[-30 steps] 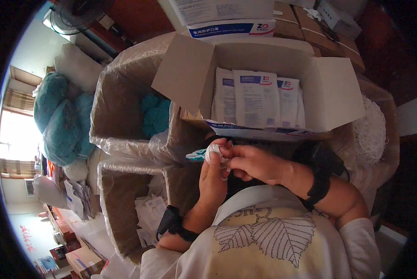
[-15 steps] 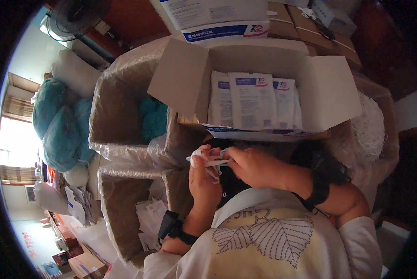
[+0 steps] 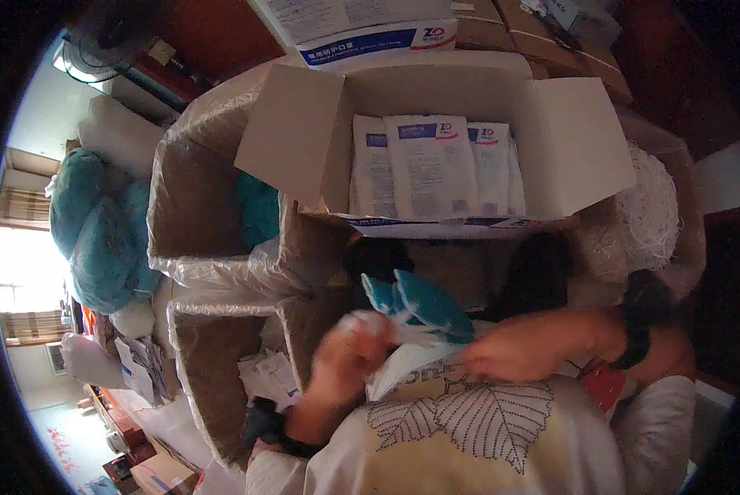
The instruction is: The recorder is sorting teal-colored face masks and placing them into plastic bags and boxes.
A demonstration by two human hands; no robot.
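Between my hands, close in front of my shirt, are teal folded face masks (image 3: 432, 310) with white straps. My left hand (image 3: 347, 353) is closed at their left end, with something white, apparently the straps, in its motion-blurred fingers. My right hand (image 3: 522, 345) is closed at the lower right end of the masks, fingers pressed together; the exact grip is partly blurred. Just beyond stands an open white carton (image 3: 584, 144), its side flaps spread. Inside it, flat white packets (image 3: 432, 169) with blue printed bands stand in a row.
Left of the carton, a plastic-lined box (image 3: 213, 198) holds teal masks (image 3: 257, 202). A nearer lined box (image 3: 209, 355) holds white packets (image 3: 269, 375). At right lies a heap of white straps (image 3: 654, 210). Teal-filled bags (image 3: 106, 256) stack at far left; a closed carton (image 3: 370, 45) is behind.
My hands have moved apart and down toward my shirt. Teal masks now show between them, where mostly white straps showed before. The view has shifted slightly.
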